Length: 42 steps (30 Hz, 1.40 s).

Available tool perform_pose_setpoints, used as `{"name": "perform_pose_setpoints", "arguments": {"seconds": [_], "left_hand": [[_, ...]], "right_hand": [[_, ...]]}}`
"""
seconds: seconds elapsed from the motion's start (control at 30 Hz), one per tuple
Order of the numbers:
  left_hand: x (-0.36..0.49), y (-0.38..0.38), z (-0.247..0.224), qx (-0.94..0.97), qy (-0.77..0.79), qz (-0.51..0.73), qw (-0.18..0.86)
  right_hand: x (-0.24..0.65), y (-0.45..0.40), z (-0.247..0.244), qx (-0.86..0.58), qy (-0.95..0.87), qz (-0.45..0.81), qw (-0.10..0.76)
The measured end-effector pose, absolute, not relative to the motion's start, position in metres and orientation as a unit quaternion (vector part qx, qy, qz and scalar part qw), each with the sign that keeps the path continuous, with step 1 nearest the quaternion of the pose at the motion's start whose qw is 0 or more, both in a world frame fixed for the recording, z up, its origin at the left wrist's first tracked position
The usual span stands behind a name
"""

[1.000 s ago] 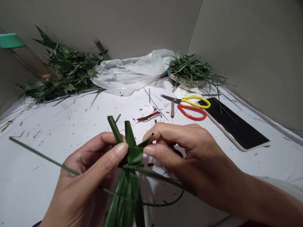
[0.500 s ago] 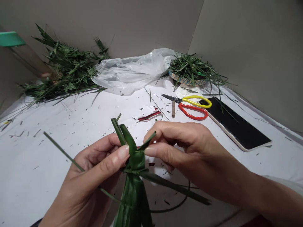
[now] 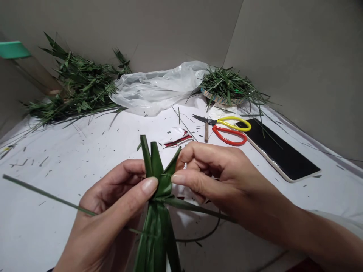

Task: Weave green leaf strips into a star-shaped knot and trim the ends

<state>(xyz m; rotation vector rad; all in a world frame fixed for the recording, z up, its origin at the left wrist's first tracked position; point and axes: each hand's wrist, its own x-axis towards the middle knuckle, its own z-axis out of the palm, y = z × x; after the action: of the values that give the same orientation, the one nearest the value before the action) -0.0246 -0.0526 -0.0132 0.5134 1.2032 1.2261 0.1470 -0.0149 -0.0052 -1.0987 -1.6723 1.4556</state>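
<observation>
A folded green leaf figure [image 3: 154, 234] stands between my hands, with a knotted upper part and several strips sticking up. My left hand [image 3: 113, 207] pinches its left side, the thumb pressed on the front of the folds. From the right, my right hand [image 3: 215, 181] grips the folded edge between thumb and bent index finger, beside a short strip that points up. One thin leaf strip [image 3: 42, 192] runs out to the left past my left hand. Another strip [image 3: 195, 206] stretches right, passing under my right hand. The fingers behind the figure are partly hidden.
Scissors [image 3: 227, 128] with yellow and red handles lie beside a black phone [image 3: 283, 147]. Behind are a plastic bag [image 3: 159, 87], a dish [image 3: 221, 98] heaped with leaf strips, a leaf pile [image 3: 85, 83] and a green-lidded bottle [image 3: 31, 68]. Scraps dot the white tabletop [image 3: 70, 147].
The folded leaf figure has turned a little, and its upright strips now stand straighter. The thin left strip has swung further out to the left. Both hands keep their grip.
</observation>
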Motion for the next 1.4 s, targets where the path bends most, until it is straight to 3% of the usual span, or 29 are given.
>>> {"name": "perform_pose_setpoints", "arguments": {"seconds": [0.27,0.57,1.07,1.4], "left_hand": [[-0.026,-0.054,-0.017,0.252,0.536,0.522,0.614],[-0.02,-0.034,0.0,0.214,0.553,0.525,0.611],[-0.028,-0.05,-0.011,0.201,0.536,0.513,0.64],[-0.026,-0.05,-0.011,0.242,0.565,0.525,0.589]], "right_hand": [[0.146,-0.016,-0.005,-0.419,-0.657,0.547,0.306],[0.146,-0.022,-0.007,-0.425,-0.666,0.504,0.35],[0.144,-0.024,-0.005,-0.424,-0.697,0.447,0.367],[0.143,-0.027,-0.005,-0.433,-0.713,0.411,0.368]]}}
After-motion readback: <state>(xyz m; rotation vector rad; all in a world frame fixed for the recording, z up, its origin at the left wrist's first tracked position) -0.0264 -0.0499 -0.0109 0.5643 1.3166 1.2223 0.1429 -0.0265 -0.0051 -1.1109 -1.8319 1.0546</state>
